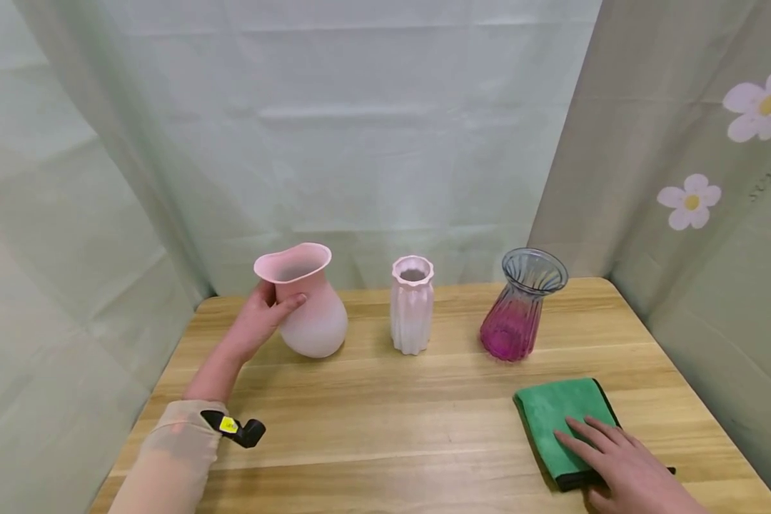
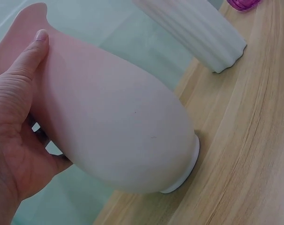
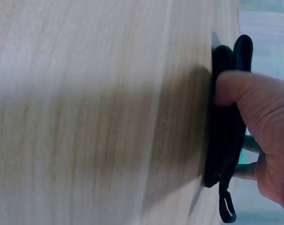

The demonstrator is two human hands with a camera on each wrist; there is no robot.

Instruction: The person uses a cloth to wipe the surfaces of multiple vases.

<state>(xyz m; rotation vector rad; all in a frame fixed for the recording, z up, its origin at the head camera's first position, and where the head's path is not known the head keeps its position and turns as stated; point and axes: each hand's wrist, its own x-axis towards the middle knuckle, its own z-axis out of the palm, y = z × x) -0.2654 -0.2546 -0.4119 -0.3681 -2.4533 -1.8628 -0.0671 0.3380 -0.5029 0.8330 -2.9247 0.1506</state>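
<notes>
A pale beige, thin-looking fabric sleeve [image 1: 167, 467] covers much of the left forearm [image 1: 213, 378], with small creases. At the sleeve's wrist end sits a flat black wrist device [image 1: 213, 418] bearing a small, rectangular yellow label [image 1: 228, 425], its dark marks too tiny to read. A stubby, rounded black knob [image 1: 253, 433] juts out past the sleeve's edge. On the sleeve, near its wrist end, shows a faint orange-red spot [image 1: 178, 427]. Beyond the sleeve, the left hand [image 1: 263, 314] is bare, with a short, rounded thumbnail [image 2: 41, 35]; the right hand [image 1: 626, 464] is bare too.
</notes>
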